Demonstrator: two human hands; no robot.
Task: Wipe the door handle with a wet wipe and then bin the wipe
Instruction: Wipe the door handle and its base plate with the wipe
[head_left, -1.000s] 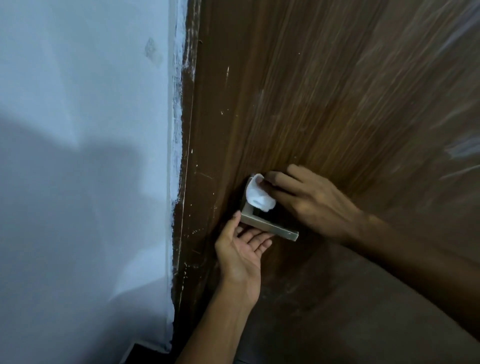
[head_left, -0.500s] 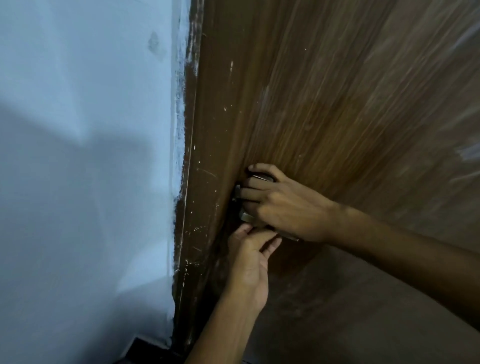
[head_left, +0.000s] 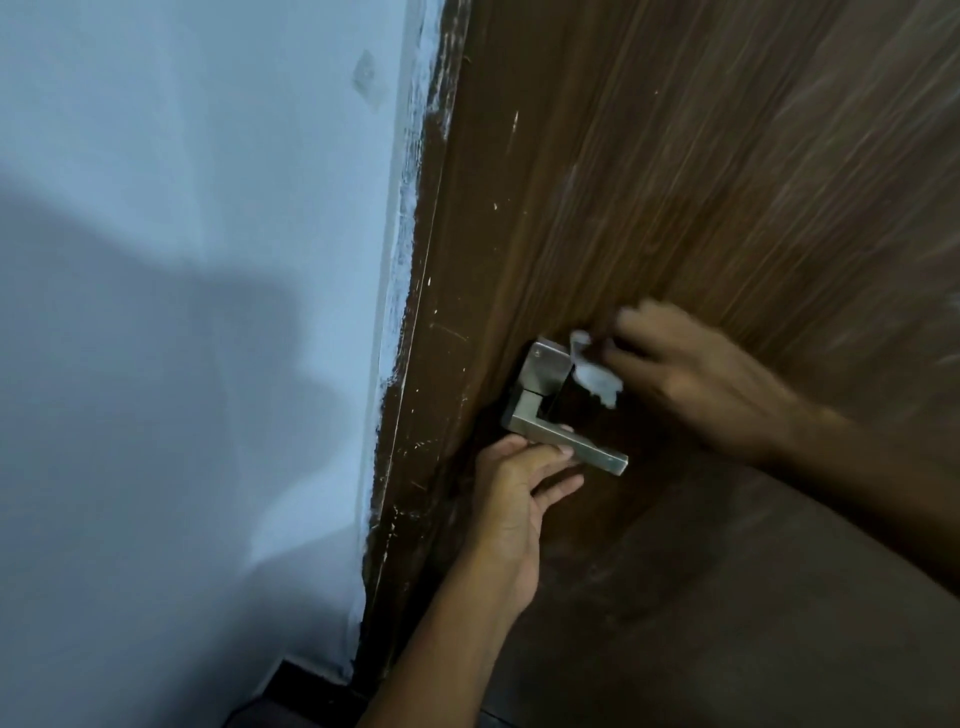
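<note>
At frame centre-right, the blurred right hand (head_left: 696, 384) pinches the white wet wipe (head_left: 597, 382) just right of the door handle (head_left: 561, 441) plate. Below, the left hand (head_left: 514, 499), fingers loosely curled, steadies the lever from underneath on the brown door (head_left: 675, 182).

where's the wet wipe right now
In the head view, the wet wipe is pinched in the right hand, against the door just right of the handle's plate.
</note>
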